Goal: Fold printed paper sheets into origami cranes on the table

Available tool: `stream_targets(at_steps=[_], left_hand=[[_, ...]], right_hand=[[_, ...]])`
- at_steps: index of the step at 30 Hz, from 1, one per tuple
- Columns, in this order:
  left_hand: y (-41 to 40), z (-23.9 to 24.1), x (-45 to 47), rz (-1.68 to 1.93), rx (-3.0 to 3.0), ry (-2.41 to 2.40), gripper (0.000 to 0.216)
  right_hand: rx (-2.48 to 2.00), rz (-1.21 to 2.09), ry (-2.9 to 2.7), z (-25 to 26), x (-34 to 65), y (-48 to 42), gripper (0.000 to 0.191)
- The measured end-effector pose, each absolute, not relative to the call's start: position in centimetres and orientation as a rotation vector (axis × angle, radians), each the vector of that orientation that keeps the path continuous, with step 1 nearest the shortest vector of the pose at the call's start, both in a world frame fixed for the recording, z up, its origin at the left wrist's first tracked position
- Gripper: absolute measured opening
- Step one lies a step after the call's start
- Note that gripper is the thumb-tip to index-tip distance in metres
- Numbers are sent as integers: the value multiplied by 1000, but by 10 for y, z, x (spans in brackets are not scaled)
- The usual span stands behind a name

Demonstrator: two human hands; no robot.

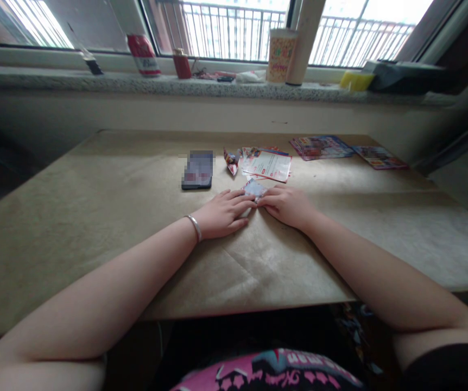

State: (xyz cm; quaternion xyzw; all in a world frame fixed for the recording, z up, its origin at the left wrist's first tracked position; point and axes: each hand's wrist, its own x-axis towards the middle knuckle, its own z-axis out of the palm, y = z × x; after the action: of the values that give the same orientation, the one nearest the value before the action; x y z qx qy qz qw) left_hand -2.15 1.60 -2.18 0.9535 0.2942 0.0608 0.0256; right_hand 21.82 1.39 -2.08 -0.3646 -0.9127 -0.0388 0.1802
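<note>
My left hand (pixel 225 213) and my right hand (pixel 288 205) lie side by side on the brown table top (pixel 95 217), fingertips meeting at a small folded piece of printed paper (pixel 254 188). Both hands pinch or press the near edge of that paper; the fingers are drawn together. A silver bangle sits on my left wrist. Just beyond the paper lie a small folded paper figure (pixel 231 161) and a stack of printed leaflets (pixel 269 164). A dark phone (pixel 197 169) lies to the left of them.
Two more colourful leaflets (pixel 321 146) (pixel 379 157) lie at the far right of the table. The windowsill (pixel 177 84) behind carries a red can (pixel 143 55), a small red object, a patterned cup (pixel 281 55), a yellow sponge and a dark box.
</note>
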Motion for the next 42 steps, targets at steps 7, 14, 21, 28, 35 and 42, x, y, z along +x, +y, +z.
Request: stream_targets(at_steps=[7, 14, 21, 28, 35, 42], left_hand=[[16, -20, -20, 203, 2932, 903, 46], [14, -16, -19, 189, 2900, 919, 44], [15, -16, -19, 188, 2893, 904, 43], [15, -16, -19, 187, 2886, 912, 42], [14, -15, -19, 188, 2881, 919, 42], [14, -16, -20, 209, 2886, 906, 41]], right_hand=[[-1045, -122, -2614, -19, 217, 13, 26], [-1002, -54, -2630, -17, 222, 15, 27], [-1037, 135, -2588, -14, 241, 23, 24], [-1093, 258, -2569, -10, 255, 27, 22], [-1142, 341, -2573, -9, 272, 34, 22], [-1237, 354, -2589, -5, 285, 36, 23]])
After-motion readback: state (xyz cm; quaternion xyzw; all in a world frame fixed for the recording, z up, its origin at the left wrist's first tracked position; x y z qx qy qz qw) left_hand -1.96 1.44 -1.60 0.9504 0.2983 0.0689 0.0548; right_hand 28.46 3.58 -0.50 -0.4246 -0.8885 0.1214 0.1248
